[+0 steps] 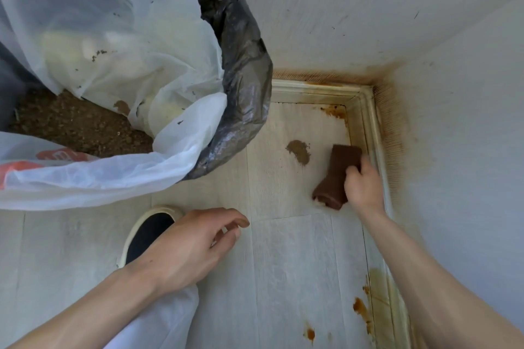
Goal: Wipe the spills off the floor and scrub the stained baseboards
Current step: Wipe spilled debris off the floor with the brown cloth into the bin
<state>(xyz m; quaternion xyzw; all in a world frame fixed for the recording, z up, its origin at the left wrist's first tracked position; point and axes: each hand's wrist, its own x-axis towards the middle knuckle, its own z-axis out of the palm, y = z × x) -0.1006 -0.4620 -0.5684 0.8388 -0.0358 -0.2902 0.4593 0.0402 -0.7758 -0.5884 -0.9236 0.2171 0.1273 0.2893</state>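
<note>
your left hand (187, 246) hangs nearest, above your knee and dark shoe (147, 235), fingers loosely curled and holding nothing. lower right, orange-brown drips (361, 307) spot the pale plank floor (297, 263) beside the right baseboard (381, 167). further out, your right hand (361, 183) grips a brown cloth (336, 176), fingers curled over its upper right side. the cloth is an oblong folded pad, soft and nappy, lying on the floor just beside the right baseboard; its long axis runs from lower left to upper right, the far end pointing toward the corner. left of it sits a small grey-brown smear (298, 150). beyond, a rusty spill (336, 112) fills the floor corner, and the moulded cream back baseboard (314, 92) carries orange staining that spreads up the ribbed wall (397, 122). to the far left, a bin with a crinkled black liner (243, 59) holds thin white plastic bags (127, 65) and brown crumbly grit (76, 125).
</note>
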